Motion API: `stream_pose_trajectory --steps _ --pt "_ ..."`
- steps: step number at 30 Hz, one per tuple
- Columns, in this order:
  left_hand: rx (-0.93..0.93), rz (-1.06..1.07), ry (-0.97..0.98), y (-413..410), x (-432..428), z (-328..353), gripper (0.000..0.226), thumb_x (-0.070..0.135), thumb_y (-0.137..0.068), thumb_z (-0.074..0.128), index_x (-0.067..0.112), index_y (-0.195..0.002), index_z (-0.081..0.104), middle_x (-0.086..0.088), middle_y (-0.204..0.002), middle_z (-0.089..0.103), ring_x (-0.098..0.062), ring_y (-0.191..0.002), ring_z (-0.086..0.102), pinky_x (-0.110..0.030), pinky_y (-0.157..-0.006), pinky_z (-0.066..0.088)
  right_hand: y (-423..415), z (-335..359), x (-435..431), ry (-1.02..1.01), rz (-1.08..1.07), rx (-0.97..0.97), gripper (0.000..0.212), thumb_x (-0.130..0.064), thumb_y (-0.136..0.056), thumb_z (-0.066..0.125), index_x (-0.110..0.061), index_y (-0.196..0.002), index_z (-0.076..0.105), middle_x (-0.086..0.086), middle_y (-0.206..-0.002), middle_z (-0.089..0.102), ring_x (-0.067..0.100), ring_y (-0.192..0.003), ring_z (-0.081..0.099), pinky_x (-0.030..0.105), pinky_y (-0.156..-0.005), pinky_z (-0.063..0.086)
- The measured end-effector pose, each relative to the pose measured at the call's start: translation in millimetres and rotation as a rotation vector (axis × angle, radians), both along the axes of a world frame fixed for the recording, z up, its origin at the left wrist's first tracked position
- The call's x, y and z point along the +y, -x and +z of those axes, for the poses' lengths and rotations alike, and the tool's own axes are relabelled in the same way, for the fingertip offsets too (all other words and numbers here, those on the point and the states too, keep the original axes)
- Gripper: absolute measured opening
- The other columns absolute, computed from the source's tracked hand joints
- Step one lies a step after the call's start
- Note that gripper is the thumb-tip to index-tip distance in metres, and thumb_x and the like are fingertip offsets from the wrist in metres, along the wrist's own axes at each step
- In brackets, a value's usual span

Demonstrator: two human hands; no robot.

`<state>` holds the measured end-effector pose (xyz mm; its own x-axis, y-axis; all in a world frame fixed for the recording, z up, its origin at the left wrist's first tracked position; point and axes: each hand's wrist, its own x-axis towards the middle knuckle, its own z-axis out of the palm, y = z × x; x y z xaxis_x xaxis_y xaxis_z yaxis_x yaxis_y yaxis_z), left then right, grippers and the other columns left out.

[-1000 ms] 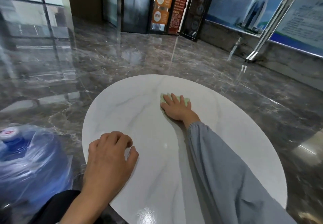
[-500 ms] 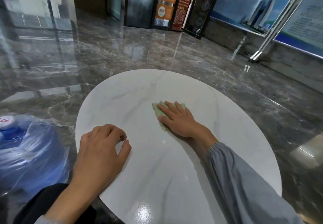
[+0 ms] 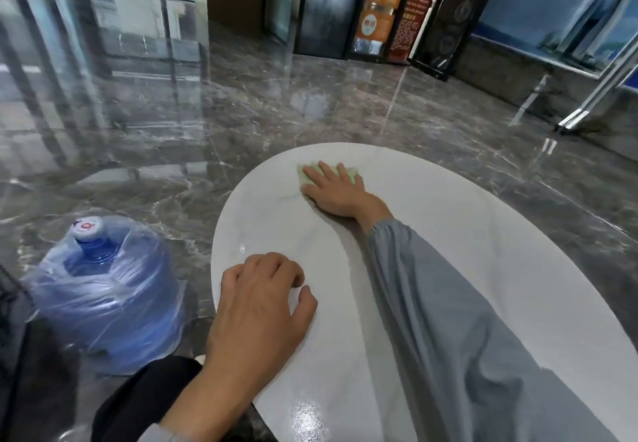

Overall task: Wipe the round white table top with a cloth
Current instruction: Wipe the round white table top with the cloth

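The round white table top [image 3: 483, 234] with faint grey veins fills the lower right of the view. A pale green cloth [image 3: 307, 174] lies flat near its far edge. My right hand [image 3: 336, 189] presses down on the cloth with straight fingers, covering most of it; a grey sleeve stretches back from the wrist. My left hand [image 3: 259, 307] rests on the table near its left edge, fingers curled under, holding nothing.
A large blue water jug [image 3: 103, 289] wrapped in clear plastic stands on the floor left of the table. Glossy dark marble floor [image 3: 276, 103] surrounds the table. Display boards on metal legs [image 3: 569, 117] stand at the right rear.
My right hand has pushed the cloth away from me, from the middle of the table to near its far edge. The left hand stays in place on the table.
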<state>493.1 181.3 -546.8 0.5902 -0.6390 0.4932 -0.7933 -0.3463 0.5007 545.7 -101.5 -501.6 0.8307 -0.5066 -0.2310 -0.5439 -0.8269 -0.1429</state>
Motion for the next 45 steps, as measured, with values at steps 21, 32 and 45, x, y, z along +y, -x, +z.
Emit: stream_pose_trajectory --steps 21,32,45 --pt "0.002 0.044 -0.123 8 7 3 0.039 0.053 -0.088 0.043 0.028 -0.115 0.057 0.01 -0.113 0.055 -0.019 -0.115 0.051 -0.039 -0.098 0.032 210 -7 28 0.039 -0.024 -0.043 0.056 -0.065 -0.105 0.019 -0.059 -0.158 0.001 -0.021 -0.172 -0.004 0.015 -0.16 -0.01 0.048 -0.127 -0.002" --pt "-0.132 -0.001 -0.338 5 -2 2 0.042 0.068 -0.089 0.042 0.044 -0.118 0.059 0.015 -0.125 0.056 -0.017 -0.122 0.05 -0.052 -0.101 0.034 300 -3 -37 0.049 -0.481 -0.03 0.06 -0.063 -0.105 0.02 -0.051 -0.162 0.006 -0.017 -0.173 -0.002 0.022 -0.161 -0.004 0.053 -0.125 0.002" --pt "-0.07 0.1 -0.356 5 -2 3 0.05 0.074 -0.087 0.044 0.044 -0.121 0.066 0.013 -0.136 0.062 -0.022 -0.132 0.053 -0.077 -0.109 0.025 282 4 -141 0.007 -0.729 0.016 0.065 -0.066 -0.102 0.021 -0.051 -0.162 0.004 -0.017 -0.173 -0.006 0.028 -0.16 -0.007 0.063 -0.123 -0.002"
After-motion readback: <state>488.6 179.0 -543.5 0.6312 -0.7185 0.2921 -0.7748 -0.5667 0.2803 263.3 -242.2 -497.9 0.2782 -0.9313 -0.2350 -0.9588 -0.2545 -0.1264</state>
